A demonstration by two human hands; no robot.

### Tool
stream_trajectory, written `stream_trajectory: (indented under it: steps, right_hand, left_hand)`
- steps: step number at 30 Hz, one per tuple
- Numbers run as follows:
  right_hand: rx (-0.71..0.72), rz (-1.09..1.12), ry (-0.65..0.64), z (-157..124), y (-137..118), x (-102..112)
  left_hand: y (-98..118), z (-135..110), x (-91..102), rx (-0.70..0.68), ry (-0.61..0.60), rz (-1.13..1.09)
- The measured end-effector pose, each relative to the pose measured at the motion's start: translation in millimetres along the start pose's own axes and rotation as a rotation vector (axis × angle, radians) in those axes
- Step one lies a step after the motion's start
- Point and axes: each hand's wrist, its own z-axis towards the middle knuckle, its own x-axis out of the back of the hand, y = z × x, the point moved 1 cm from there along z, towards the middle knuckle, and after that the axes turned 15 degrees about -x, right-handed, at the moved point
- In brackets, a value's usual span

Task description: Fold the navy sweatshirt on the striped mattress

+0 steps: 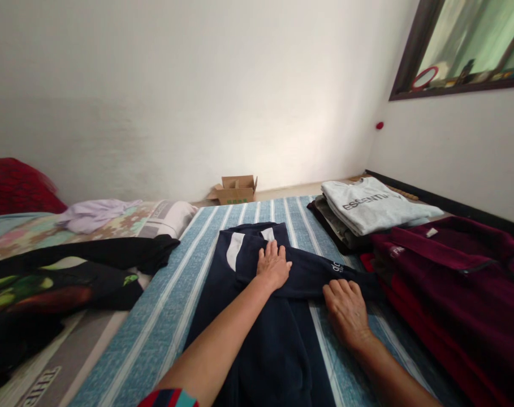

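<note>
A navy long-sleeved top (273,333) with white patches lies spread on the blue striped bedding (163,316). My left hand (274,265) rests flat on its upper part, fingers stretched out. One sleeve (311,274), with white lettering near its end, reaches out to the right across the bedding. At that sleeve's near edge, my right hand (345,308) has its fingers curled down and closed on the cloth; the fingertips are hidden.
On the right lie a folded grey "Essentials" shirt (371,206) on darker clothes and a maroon garment (452,265) over red cloth. A black printed top (70,282) and a lilac cloth (95,215) lie left. An opened cardboard box (236,192) stands beyond the bed.
</note>
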Motion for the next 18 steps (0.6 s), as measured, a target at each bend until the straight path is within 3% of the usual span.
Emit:
stream_trajectory:
  steps: [2, 7, 10, 15, 18]
  right_hand:
    - [0.002, 0.011, 0.015, 0, 1, -1]
    - [0.005, 0.038, -0.038, -2, 2, 5]
    - [0.004, 0.119, -0.099, 2, 6, 18]
    - [-0.161, 0.134, -0.087, 30, 22, 34]
    - [-0.263, 0.017, -0.170, 49, 32, 33]
  left_hand:
    - [10, 0, -0.9, -0.064, 0.060, -0.002]
    - [24, -1, -15.7, -0.132, -0.042, -0.106]
    - [24, -1, -20.2, -0.126, -0.042, -0.105]
    - [24, -1, -12.5, -0.111, -0.086, -0.121]
    - [34, -2, -4.8, -0.089, -0.091, -0.110]
